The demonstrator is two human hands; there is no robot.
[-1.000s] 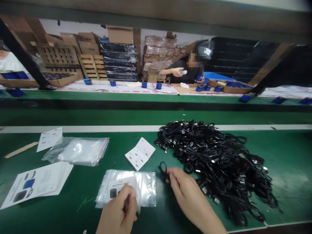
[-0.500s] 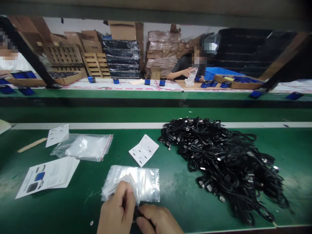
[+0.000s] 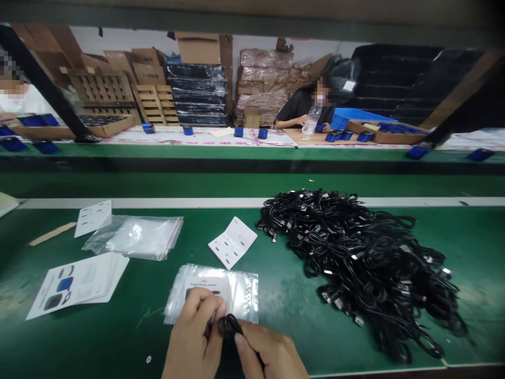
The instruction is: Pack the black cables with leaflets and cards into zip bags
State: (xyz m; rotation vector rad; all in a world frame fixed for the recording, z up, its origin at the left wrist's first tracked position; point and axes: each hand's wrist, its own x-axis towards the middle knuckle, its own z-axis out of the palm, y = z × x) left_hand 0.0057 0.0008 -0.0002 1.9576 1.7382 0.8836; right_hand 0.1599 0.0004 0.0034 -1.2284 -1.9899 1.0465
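Note:
Between the fingertips of my right hand (image 3: 268, 347) is a small coiled black cable (image 3: 229, 326). My left hand (image 3: 197, 331) is closed at the coil's left side, over the lower part of a printed leaflet (image 3: 209, 284); what its fingers pinch is partly hidden. Beneath the leaflet lie clear zip bags (image 3: 246, 297) on the green table. A large heap of black cables (image 3: 351, 252) spreads to the right. An unfolded leaflet (image 3: 232, 243) rests just beyond the bags.
At left are a fanned stack of leaflets (image 3: 84, 279), more clear bags (image 3: 138, 237), another leaflet (image 3: 93, 218) and a brown strip (image 3: 52, 233). Across the bench, a person (image 3: 292, 110) holds a clear bottle (image 3: 311, 122) near several blue devices (image 3: 239, 131).
My hands have shifted slightly, and the black coil now shows between them. The leaflet lies flatter on the bags, its printed face visible. The person opposite has the bottle more upright.

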